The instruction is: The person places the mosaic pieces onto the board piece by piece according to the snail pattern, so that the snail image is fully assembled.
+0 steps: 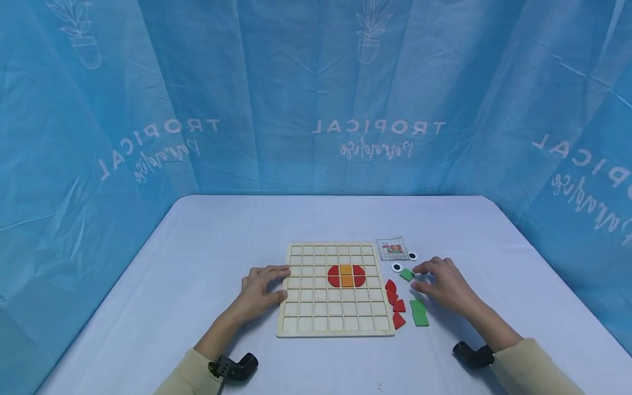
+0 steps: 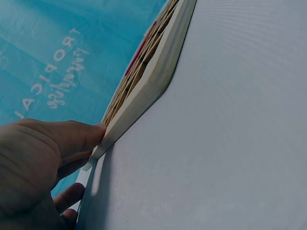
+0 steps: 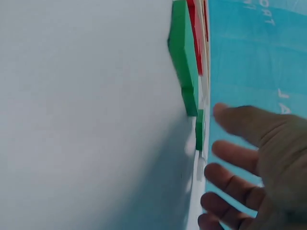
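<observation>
Your left hand [image 1: 258, 292] is at the left edge of the wooden grid board [image 1: 321, 309], its thumb and fingers spread well apart and their tips against the rim; the left wrist view shows the thumb touching that edge. The board lies flat on the white tabletop [image 1: 217, 236], in front of you and between your hands. In its cells, right of the middle, two orange pieces [image 1: 346, 276] sit one above the other, with rounded red pieces [image 1: 333, 276] on either side, forming a shape with curved ends. Your right hand [image 1: 446, 285] is beyond the right side of the board, thumb and forefinger apart with a wide gap; the right wrist view shows nothing held between the fingers. Your forefinger is right by a single green piece [image 1: 406, 274], but you cannot tell from here whether it touches. Nearer to you, two more green pieces [image 1: 419, 312] lie against each other. Between them and the board, four loose red pieces [image 1: 399, 306] run in an uneven line along the board's right edge. Farther off, two white discs with black centres [image 1: 397, 267] lie near a small printed card [image 1: 392, 249], which is just beside the board's far right corner and shows a coloured picture on a grid. Black devices [image 1: 237, 367] are on both your wrists, below beige sleeves, and a blue curtain [image 1: 286, 82] with reversed white lettering surrounds the table.
</observation>
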Demonstrator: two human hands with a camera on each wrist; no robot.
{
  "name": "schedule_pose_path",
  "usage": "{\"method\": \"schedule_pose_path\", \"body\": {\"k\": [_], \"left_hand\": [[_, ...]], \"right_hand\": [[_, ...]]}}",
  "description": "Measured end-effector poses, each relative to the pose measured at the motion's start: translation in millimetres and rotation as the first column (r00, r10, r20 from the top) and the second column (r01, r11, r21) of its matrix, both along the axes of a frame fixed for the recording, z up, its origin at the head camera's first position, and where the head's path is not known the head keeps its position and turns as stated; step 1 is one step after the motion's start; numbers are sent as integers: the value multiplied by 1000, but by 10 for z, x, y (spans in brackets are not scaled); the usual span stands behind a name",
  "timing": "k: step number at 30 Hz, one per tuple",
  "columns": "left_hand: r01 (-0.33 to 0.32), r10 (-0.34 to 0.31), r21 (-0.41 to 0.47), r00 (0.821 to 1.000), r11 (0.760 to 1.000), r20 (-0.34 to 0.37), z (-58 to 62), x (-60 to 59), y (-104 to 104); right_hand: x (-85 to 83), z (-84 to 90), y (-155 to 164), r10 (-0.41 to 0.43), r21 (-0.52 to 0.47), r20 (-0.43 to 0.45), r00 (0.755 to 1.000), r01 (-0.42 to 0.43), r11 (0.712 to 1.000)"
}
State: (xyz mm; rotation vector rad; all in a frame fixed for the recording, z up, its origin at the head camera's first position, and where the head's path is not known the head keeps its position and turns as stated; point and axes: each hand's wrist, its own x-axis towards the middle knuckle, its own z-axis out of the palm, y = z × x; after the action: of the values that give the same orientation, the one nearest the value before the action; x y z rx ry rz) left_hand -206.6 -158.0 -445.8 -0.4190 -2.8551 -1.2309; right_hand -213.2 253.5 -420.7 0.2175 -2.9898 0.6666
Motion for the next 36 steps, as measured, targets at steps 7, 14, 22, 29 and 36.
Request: {"method": "schedule_pose_path", "body": {"k": [7, 14, 22, 29, 36], "left_hand": [[10, -10, 2, 1000, 1000, -8, -2, -9, -7], [10, -10, 10, 1000, 1000, -1, 0, -4, -6], [12, -12, 10, 1000, 1000, -3, 1, 2, -6], [13, -13, 16, 1000, 1000, 0, -1, 4, -14], [18, -18, 25, 1000, 1000, -1, 2, 5, -18]], "right_hand": [[-148, -79, -56, -17, 71, -26, 1000, 19, 997], [-186, -111, -59, -38, 99, -22, 999, 40, 994], [-174, -75, -30, -56, 64, -3, 998, 56, 996], [-97, 65, -132, -18, 31, -52, 998, 20, 999], [0, 150, -448, 47, 20, -73, 996, -46, 999]]}}
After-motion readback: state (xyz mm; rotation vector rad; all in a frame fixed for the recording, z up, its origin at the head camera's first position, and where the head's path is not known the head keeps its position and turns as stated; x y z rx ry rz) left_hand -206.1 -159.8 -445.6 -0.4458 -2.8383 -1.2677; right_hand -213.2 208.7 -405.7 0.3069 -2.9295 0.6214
